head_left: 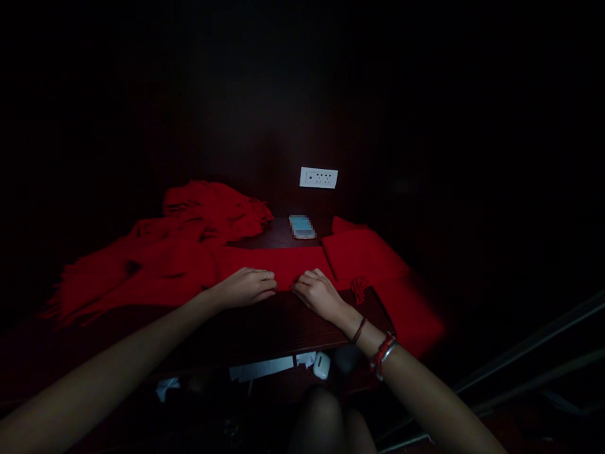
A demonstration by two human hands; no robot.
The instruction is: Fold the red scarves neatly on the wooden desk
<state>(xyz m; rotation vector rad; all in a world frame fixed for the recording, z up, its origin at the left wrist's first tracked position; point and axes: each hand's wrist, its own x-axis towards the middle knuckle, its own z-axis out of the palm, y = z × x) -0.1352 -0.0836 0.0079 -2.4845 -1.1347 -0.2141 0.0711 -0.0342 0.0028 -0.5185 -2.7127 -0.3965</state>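
Note:
A red scarf [295,261] lies as a flat, folded strip across the dark wooden desk [274,328]. At its near edge, my left hand [248,287] has curled fingers pinched on the cloth, with a ring on one finger. Just to the right, my right hand [317,293] also pinches that edge with bent fingers; a small gap parts the two hands. The fingertips are partly hidden. To the left spreads a loose heap of red fringed scarves [215,208]. On the right sits a folded red scarf [363,252], with a fringe tuft [359,289] close to my right wrist.
Behind the strip rests a phone-like object [301,227] with a blurred-out surface. A white socket panel [319,178] is on the dark wall. Below the desktop are papers [262,369] and a white earbud case [322,365]. Pale metal bars [534,340] run at the lower right.

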